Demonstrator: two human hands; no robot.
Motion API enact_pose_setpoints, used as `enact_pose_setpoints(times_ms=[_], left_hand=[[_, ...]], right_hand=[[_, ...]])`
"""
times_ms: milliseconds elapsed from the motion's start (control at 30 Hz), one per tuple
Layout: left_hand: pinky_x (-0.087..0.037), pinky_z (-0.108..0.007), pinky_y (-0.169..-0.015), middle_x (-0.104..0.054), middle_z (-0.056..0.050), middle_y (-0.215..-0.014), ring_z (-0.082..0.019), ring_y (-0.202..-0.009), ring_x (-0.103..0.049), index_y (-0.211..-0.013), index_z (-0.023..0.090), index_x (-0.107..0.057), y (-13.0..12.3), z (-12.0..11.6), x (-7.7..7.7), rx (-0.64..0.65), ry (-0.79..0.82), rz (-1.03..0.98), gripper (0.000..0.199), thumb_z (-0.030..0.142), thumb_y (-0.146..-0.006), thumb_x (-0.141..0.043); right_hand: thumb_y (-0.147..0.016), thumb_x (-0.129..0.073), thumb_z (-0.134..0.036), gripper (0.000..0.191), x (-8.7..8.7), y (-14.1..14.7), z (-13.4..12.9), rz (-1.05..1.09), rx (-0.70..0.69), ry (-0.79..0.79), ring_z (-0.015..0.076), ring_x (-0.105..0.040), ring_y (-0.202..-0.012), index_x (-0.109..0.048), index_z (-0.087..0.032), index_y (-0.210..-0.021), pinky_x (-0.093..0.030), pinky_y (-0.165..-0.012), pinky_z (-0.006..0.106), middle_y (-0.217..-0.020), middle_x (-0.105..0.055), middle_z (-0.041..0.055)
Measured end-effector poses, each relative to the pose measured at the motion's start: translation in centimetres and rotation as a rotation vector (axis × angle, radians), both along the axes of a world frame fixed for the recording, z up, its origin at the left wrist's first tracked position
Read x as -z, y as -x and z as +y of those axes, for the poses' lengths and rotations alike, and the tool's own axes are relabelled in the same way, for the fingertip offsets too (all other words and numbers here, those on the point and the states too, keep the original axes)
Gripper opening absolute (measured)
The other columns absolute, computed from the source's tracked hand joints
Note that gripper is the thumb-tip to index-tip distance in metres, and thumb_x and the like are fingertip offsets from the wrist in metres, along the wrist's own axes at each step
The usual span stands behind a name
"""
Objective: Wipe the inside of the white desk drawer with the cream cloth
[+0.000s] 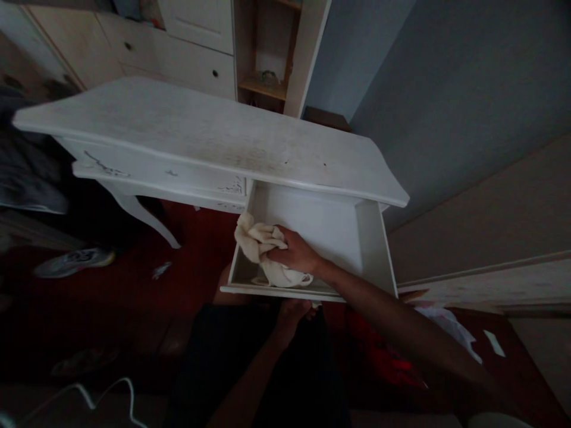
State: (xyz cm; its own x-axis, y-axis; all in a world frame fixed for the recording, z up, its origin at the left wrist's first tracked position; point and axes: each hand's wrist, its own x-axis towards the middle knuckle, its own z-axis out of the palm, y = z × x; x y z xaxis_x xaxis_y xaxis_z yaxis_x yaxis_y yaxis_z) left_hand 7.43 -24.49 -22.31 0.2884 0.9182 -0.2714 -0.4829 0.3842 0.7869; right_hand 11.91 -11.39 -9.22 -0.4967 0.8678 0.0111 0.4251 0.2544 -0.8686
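A white drawer (pixel 372 244) is pulled out from the right side of a white desk (pixel 200 131). My right hand (pixel 297 252) has its fingers wrapped round a crumpled cream cloth (pixel 256 238) in the drawer's left part, with some of the cloth lying against the drawer's front corner. Below the drawer's front edge is my left hand (pixel 297 312), close to the underside. Its fingers are partly hidden and dark, and what they hold, if anything, cannot be made out. Dark smudges mark the desk top.
A white cabinet (pixel 196 65) with round knobs stands behind the desk. A grey shoe (pixel 75 261) lies on the red floor at left. A white plastic bag (pixel 450 327) is on the floor at right, and a white cable (pixel 107 389) is at the lower left.
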Motion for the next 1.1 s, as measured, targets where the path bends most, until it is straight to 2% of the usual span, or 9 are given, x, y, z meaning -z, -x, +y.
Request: enact_pose_setpoints(times_ms=[67,167,333,467,600,733,833,967,1100], left_hand=[[-0.044,-0.029,-0.060,-0.069,-0.008,-0.065,-0.015,-0.058,-0.056,-0.065,0.013,-0.069,0.1,0.0,0.0,0.004,-0.003,0.002,0.056,0.069,-0.062,-0.072],[-0.043,-0.028,-0.060,-0.069,-0.008,-0.065,-0.015,-0.058,-0.056,-0.065,0.012,-0.070,0.1,0.1,0.1,0.014,0.000,0.008,0.056,0.068,-0.062,-0.072],[-0.045,-0.029,-0.059,-0.070,-0.008,-0.066,-0.016,-0.059,-0.058,-0.063,0.013,-0.068,0.0,0.0,0.4,0.009,0.026,0.036,0.058,0.071,-0.058,-0.073],[-0.048,-0.030,-0.063,-0.073,-0.008,-0.069,-0.018,-0.063,-0.062,-0.068,0.014,-0.070,0.2,0.1,0.5,-0.031,0.060,0.057,0.054,0.066,-0.055,-0.077],[-0.048,-0.031,-0.063,-0.071,-0.007,-0.064,-0.019,-0.061,-0.062,-0.062,0.015,-0.071,0.4,0.3,0.3,0.026,0.048,0.089,0.056,0.070,-0.055,-0.074],[-0.050,-0.032,-0.066,-0.074,-0.007,-0.069,-0.020,-0.065,-0.063,-0.069,0.016,-0.074,0.6,0.4,0.2,0.045,0.039,0.110,0.057,0.072,-0.058,-0.071],[-0.051,-0.033,-0.068,-0.074,-0.008,-0.070,-0.022,-0.067,-0.064,-0.068,0.016,-0.074,0.7,0.4,0.7,0.049,0.026,0.139,0.058,0.073,-0.059,-0.070],[-0.050,-0.033,-0.070,-0.075,-0.009,-0.073,-0.022,-0.069,-0.065,-0.068,0.016,-0.075,0.7,0.3,1.2,0.070,-0.009,0.166,0.058,0.073,-0.065,-0.066],[-0.049,-0.032,-0.065,-0.074,-0.009,-0.070,-0.022,-0.065,-0.064,-0.065,0.016,-0.074,0.3,0.2,1.2,-0.015,0.006,0.151,0.058,0.074,-0.062,-0.068]], right_hand=[[-0.072,-0.067,-0.026,0.033,-1.2,1.9,-0.6,-0.130,-0.156,-0.003,0.0180,-0.062,-0.079,-0.061,-0.017,-0.103,-0.048,-0.071,0.030,-0.093,-0.070,0.0034],[-0.071,-0.069,-0.026,0.031,-2.8,2.4,-1.2,-0.314,-0.385,0.002,0.0171,-0.061,-0.076,-0.062,-0.018,-0.099,-0.044,-0.067,0.027,-0.090,-0.070,0.0028],[-0.074,-0.066,-0.032,0.031,-4.2,-1.6,-1.1,-0.554,-0.523,0.085,0.0160,-0.062,-0.073,-0.062,-0.018,-0.102,-0.041,-0.060,0.024,-0.087,-0.070,0.0025],[-0.075,-0.066,-0.031,0.032,-4.5,-7.3,-1.9,-0.656,-0.477,0.116,0.0182,-0.064,-0.079,-0.062,-0.017,-0.103,-0.043,-0.066,0.025,-0.094,-0.072,0.0058],[-0.074,-0.068,-0.034,0.032,-5.7,-12.4,-4.6,-0.859,-0.281,0.061,0.0220,-0.066,-0.082,-0.062,-0.018,-0.102,-0.044,-0.068,0.028,-0.095,-0.071,0.0071],[-0.075,-0.068,-0.033,0.033,-6.8,-15.2,-8.0,-1.018,-0.062,-0.119,0.0262,-0.065,-0.092,-0.064,-0.018,-0.104,-0.047,-0.080,0.034,-0.099,-0.071,0.0103],[-0.075,-0.069,-0.032,0.043,-6.6,-16.6,-9.4,-0.993,-0.052,-0.310,0.0283,-0.061,-0.105,-0.062,-0.016,-0.115,-0.044,-0.094,0.040,-0.110,-0.068,0.0137],[-0.079,-0.069,-0.033,0.052,-5.4,-18.8,-8.2,-1.015,-0.019,-0.529,0.0308,-0.057,-0.111,-0.057,-0.016,-0.127,-0.041,-0.099,0.046,-0.118,-0.066,0.0157],[-0.083,-0.065,-0.034,0.047,-5.2,-19.9,-4.4,-1.101,0.091,-0.623,0.0318,-0.056,-0.112,-0.057,-0.016,-0.126,-0.041,-0.096,0.046,-0.124,-0.063,0.0169]])
